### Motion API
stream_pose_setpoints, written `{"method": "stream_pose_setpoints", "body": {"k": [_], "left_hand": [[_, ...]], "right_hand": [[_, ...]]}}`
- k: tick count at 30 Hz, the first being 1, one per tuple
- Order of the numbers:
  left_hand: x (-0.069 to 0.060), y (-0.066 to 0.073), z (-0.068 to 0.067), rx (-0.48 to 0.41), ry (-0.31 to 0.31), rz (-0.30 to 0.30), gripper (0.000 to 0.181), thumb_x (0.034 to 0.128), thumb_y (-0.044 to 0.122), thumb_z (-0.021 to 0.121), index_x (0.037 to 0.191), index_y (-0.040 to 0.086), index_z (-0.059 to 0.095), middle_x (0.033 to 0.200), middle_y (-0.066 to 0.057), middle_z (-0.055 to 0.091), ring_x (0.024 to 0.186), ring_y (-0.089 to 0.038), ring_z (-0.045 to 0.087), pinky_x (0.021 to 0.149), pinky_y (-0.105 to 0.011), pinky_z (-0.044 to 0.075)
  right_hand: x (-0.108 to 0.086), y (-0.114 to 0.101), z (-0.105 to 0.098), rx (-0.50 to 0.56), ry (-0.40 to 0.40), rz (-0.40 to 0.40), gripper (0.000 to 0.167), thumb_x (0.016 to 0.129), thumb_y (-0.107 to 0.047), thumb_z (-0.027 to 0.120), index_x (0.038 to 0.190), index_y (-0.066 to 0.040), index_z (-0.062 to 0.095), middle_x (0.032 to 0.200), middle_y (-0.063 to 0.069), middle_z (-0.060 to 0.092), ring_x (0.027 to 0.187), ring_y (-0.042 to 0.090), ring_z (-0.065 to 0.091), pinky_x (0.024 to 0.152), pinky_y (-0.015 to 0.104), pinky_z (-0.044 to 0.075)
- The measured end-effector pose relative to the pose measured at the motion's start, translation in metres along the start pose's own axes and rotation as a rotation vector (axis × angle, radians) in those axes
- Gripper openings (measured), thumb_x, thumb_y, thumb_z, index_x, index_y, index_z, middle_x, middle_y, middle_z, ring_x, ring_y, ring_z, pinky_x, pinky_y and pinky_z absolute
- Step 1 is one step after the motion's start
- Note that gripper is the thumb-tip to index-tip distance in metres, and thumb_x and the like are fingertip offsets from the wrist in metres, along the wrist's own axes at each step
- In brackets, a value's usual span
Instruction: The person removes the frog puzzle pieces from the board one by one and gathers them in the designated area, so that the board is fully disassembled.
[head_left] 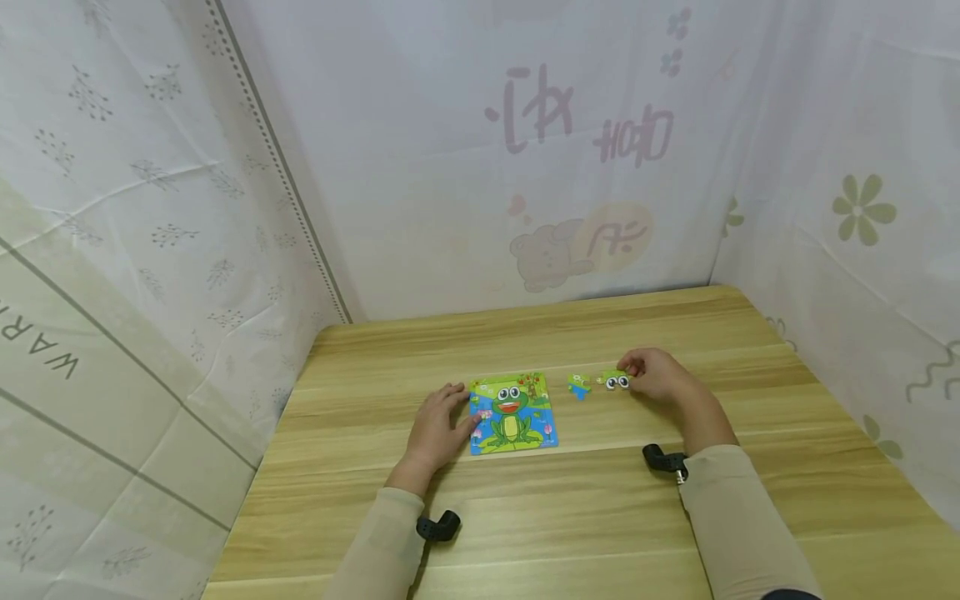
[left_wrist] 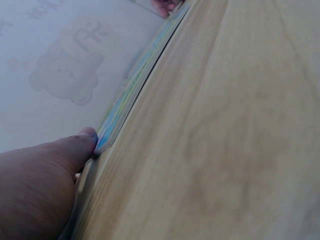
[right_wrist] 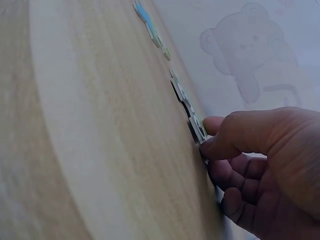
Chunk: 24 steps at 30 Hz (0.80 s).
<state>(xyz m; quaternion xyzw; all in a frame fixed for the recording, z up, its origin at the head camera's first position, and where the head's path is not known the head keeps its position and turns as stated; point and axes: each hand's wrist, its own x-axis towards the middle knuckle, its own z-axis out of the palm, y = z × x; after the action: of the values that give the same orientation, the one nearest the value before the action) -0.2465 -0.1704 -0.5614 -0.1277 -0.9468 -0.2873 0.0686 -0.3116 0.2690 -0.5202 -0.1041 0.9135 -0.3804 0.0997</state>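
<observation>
A square frog picture puzzle [head_left: 512, 415] lies on the table. My left hand [head_left: 437, 429] is at its left edge, the thumb touching its side and the fingers loosely bent; the left wrist view shows the thumb [left_wrist: 77, 150] against the corner. To the right lies a small green and blue puzzle piece [head_left: 579, 386]. Beside it, my right hand [head_left: 660, 377] pinches a green piece with two cartoon eyes [head_left: 617, 381] between thumb and finger. In the right wrist view this eye piece [right_wrist: 198, 129] is seen edge-on, low over or on the table.
The wooden table [head_left: 555, 517] reaches back to a white printed curtain [head_left: 450, 167] with a bear drawing. More printed cloth hangs on the left and right. Black devices [head_left: 438, 527] are strapped at both wrists.
</observation>
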Motion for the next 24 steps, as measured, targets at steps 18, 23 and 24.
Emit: {"method": "stream_pose_setpoints", "body": {"k": [18, 23, 24], "left_hand": [[0.0004, 0.0001, -0.0009, -0.001, 0.004, 0.023, 0.057, 0.0997, 0.044, 0.072, 0.144, 0.01, 0.063, 0.159, -0.006, 0.05, 0.153, -0.032, 0.035, 0.127, -0.056, 0.022], [0.0004, 0.0002, -0.0016, -0.008, -0.004, 0.021, 0.056, 0.0993, 0.043, 0.073, 0.144, 0.01, 0.063, 0.159, -0.005, 0.05, 0.153, -0.031, 0.035, 0.128, -0.052, 0.02], [0.0004, 0.0004, -0.0017, -0.01, -0.009, 0.016, 0.056, 0.0995, 0.044, 0.072, 0.144, 0.01, 0.063, 0.159, -0.005, 0.049, 0.154, -0.03, 0.034, 0.128, -0.051, 0.019]], "right_hand": [[0.0003, 0.0019, 0.0008, 0.023, 0.011, 0.002, 0.032, 0.089, 0.01, 0.063, 0.119, 0.002, 0.069, 0.098, 0.011, 0.059, 0.092, 0.026, 0.052, 0.076, 0.035, 0.047], [-0.0007, 0.0011, 0.0005, 0.021, 0.004, 0.009, 0.031, 0.089, 0.01, 0.063, 0.119, 0.002, 0.069, 0.099, 0.011, 0.059, 0.093, 0.026, 0.053, 0.077, 0.036, 0.047], [-0.0008, 0.0012, 0.0007, 0.022, 0.003, 0.012, 0.032, 0.089, 0.01, 0.063, 0.119, 0.002, 0.069, 0.099, 0.011, 0.059, 0.093, 0.026, 0.053, 0.078, 0.036, 0.047]]}}
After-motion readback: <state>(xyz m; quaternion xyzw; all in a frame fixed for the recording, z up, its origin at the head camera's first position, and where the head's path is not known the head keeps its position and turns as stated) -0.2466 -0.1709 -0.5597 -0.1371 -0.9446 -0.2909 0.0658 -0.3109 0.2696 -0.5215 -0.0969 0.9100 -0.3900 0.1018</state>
